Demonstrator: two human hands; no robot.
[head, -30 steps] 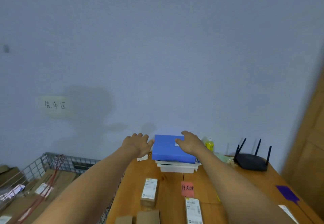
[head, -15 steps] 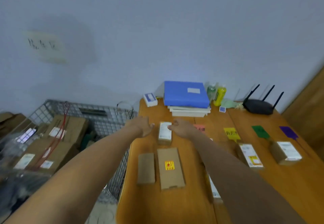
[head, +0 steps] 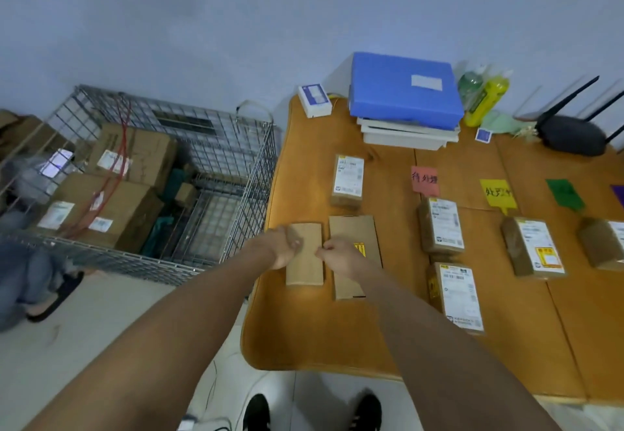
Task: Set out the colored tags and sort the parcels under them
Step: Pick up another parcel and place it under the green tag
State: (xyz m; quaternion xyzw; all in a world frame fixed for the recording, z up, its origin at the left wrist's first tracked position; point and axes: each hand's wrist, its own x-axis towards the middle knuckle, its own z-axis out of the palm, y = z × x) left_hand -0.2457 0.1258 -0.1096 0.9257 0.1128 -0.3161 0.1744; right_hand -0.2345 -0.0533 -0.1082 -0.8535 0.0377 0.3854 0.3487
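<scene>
At the near left part of the table (head: 304, 329), the plain parcel (head: 305, 261) lay flat with its long side running away from the person. The left hand (head: 282, 246) gripped its left edge, fingers curled over the top face. The right hand (head: 337, 256) sat at its right edge with fingers curled; whether it pinched the parcel could not be told through the blur. Under that hand lay a flat parcel (head: 354, 228), just beside the plain one. A labelled parcel (head: 347, 179) lay farther back. To the right, a red tag (head: 424, 180), a yellow tag (head: 498, 192) and a green tag (head: 564, 192) formed a row. Below the red tag lay an upper parcel (head: 440, 226) and a lower parcel (head: 457, 295); below the yellow tag lay a stickered parcel (head: 533, 246). A wire cage (head: 209, 147) holding cartons stood on the floor left of the table.
</scene>
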